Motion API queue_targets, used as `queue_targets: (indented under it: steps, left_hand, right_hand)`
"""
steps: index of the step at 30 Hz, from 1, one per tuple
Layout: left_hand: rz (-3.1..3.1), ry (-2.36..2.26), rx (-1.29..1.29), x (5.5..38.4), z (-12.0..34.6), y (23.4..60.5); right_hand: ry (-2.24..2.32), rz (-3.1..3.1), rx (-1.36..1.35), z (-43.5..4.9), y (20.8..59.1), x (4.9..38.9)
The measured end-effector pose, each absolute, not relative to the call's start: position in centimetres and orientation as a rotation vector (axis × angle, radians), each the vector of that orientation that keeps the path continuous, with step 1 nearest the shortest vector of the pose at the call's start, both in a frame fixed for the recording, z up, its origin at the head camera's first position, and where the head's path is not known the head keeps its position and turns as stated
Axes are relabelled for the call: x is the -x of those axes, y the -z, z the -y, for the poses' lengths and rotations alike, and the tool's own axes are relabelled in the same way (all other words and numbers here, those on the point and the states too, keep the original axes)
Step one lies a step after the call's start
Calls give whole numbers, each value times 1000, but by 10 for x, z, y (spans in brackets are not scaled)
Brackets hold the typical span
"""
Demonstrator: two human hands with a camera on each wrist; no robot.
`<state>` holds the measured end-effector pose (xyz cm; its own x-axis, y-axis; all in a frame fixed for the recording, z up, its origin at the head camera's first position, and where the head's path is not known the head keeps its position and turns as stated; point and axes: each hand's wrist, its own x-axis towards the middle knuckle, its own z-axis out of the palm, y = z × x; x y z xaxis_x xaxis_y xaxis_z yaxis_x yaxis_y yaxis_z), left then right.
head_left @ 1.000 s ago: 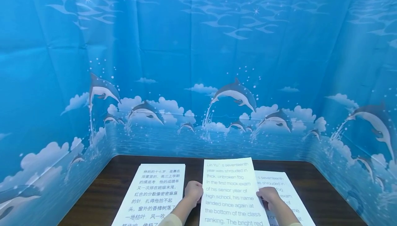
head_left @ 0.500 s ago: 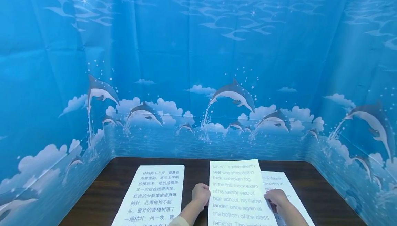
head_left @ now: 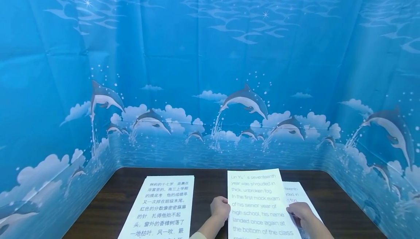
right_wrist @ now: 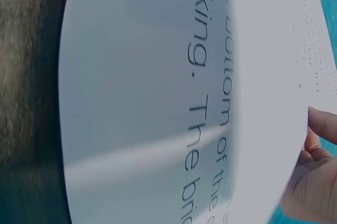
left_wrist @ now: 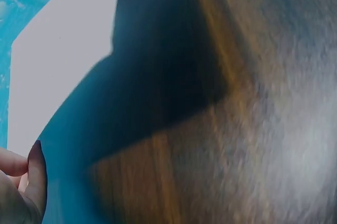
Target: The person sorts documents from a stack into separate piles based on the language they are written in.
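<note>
A white sheet of paper (head_left: pixel 256 202) with large English print is held up between both hands, its lower part running out of the head view. My left hand (head_left: pixel 220 208) pinches its left edge; the left wrist view shows the thumb and finger (left_wrist: pixel 37 176) at the edge and the sheet's blank side. My right hand (head_left: pixel 302 213) grips the right edge, thumb in front, also seen in the right wrist view at the paper's rim (right_wrist: pixel 279 129). Behind it on the right lies another English printed sheet (head_left: pixel 294 191), mostly covered.
On the left of the dark wood table (head_left: pixel 105 199) lies a small stack of sheets with Chinese print (head_left: pixel 160 206). A blue curtain with dolphins (head_left: pixel 210 67) encloses the table at the back and sides. The held sheet casts a dark shadow (left_wrist: pixel 158 76) on the wood.
Both hands have moved right with the held sheet, which covers more of the English sheet behind it. The left forearm has come away from the Chinese sheets, which stay in place.
</note>
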<state>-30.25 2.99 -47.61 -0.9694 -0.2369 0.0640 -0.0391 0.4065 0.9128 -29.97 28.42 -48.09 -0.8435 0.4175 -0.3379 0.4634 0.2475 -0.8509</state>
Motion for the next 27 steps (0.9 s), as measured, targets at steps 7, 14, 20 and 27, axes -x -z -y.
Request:
queue_targets:
  steps: [7, 14, 20, 27]
  left_hand:
    - [2447, 1600, -263, 300, -44, 477]
    - [2444, 1608, -248, 295, -58, 474]
    - [2431, 1595, -250, 293, -69, 476]
    - [2420, 1597, -256, 292, -79, 474]
  right_hand:
    - [1661, -2448, -909, -296, 482, 301]
    - [1584, -2472, -974, -311, 485, 302]
    - [1586, -2481, -965, -321, 485, 302]
    - [1582, -2510, -970, -327, 482, 301]
